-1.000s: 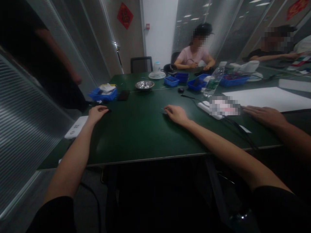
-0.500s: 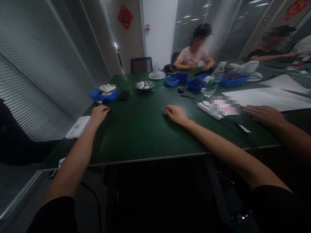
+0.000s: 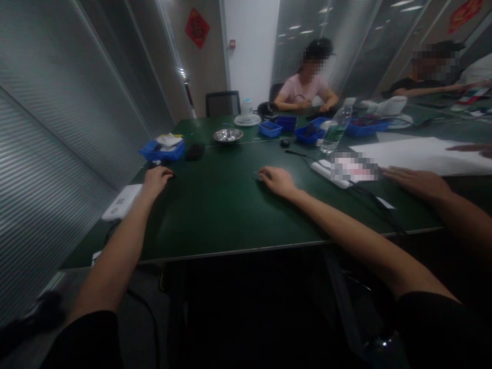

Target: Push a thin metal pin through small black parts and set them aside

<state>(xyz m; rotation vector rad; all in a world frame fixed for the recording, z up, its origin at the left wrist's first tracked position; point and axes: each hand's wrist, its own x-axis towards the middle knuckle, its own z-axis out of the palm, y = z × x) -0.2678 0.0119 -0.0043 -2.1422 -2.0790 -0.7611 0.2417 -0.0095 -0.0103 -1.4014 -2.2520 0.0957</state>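
Green desk (image 3: pixel 215 220) stretches before you under both forearms, the broadest thing in view. White paper (image 3: pixel 407 154) covers part of its right side, with a co-worker's hand (image 3: pixel 418 182) at its near edge. A blue tray (image 3: pixel 171 154) sits just beyond your left hand (image 3: pixel 157 179), and a clear bottle (image 3: pixel 336 132) stands farther out to your right. Near your left forearm lies a white box (image 3: pixel 120 204); at the far middle is a steel bowl (image 3: pixel 228 142) with small white bits inside. Your left fingers are curled narrow by a small dark piece (image 3: pixel 172 176); you cannot tell whether they grip it. Your right hand (image 3: pixel 277 180) pinches a clear sliver (image 3: pixel 257 175), smallest of all, just above or on the desk, poking out leftward past your fingertips.
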